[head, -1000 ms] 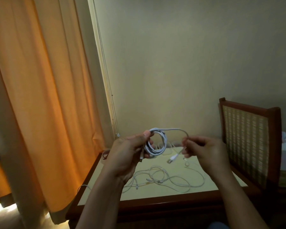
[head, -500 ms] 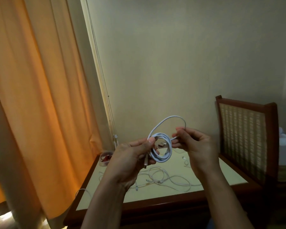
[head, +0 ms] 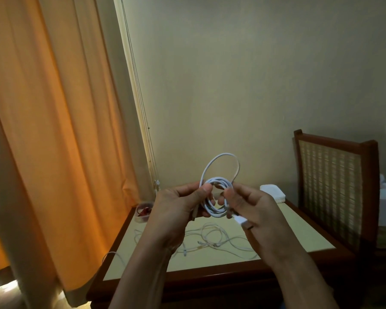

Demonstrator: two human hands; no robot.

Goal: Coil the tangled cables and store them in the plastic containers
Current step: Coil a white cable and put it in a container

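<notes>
Two hands, left [head: 178, 204] and right [head: 252, 206], each grip clamped on one white coiled cable [head: 216, 197] above the tabletop [head: 299, 237]; loose white cables [head: 218, 239] tangle below.

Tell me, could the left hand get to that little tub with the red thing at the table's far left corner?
Probably yes. The tub sits just left of the left hand with bare table between them. But that hand is pinching the coil, so it would need to pass it to the right hand first.

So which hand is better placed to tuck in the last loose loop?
The right hand, probably: it pinches the plug end beside the loose loop, while the left hand clamps the white coil.
</notes>
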